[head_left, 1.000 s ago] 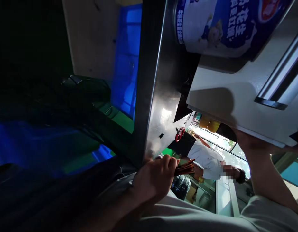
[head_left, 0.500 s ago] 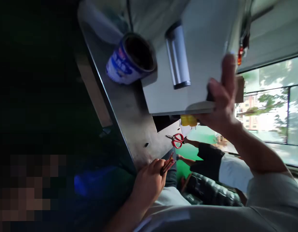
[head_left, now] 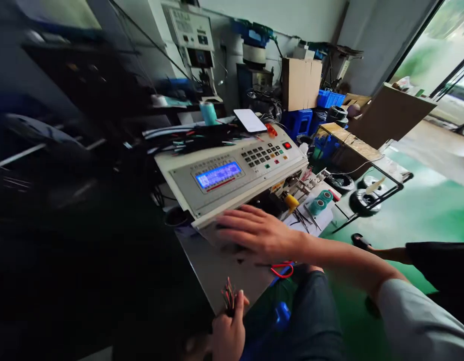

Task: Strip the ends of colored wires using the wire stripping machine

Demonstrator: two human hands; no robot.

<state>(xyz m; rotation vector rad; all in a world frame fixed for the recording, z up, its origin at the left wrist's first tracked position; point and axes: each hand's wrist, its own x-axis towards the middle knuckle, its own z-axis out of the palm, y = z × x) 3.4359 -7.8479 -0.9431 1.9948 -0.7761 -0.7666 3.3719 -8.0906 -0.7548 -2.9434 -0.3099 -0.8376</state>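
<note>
workshop, machine (head_left: 183, 188) with keypad (head_left: 260, 156) and lit display (head_left: 218, 175), loose wires (head_left: 196, 140) on top, coils (head_left: 358, 204) on green floor (head_left: 435, 210)

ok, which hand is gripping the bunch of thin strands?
The left hand, lower in view: the strands stick up from its closed grip. The right hand is outstretched, nearer the control panel.

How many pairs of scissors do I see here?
1: the red-handled scissors at the edge of the bench, near the right hand. Others may be hidden in shadow or clutter.
</note>
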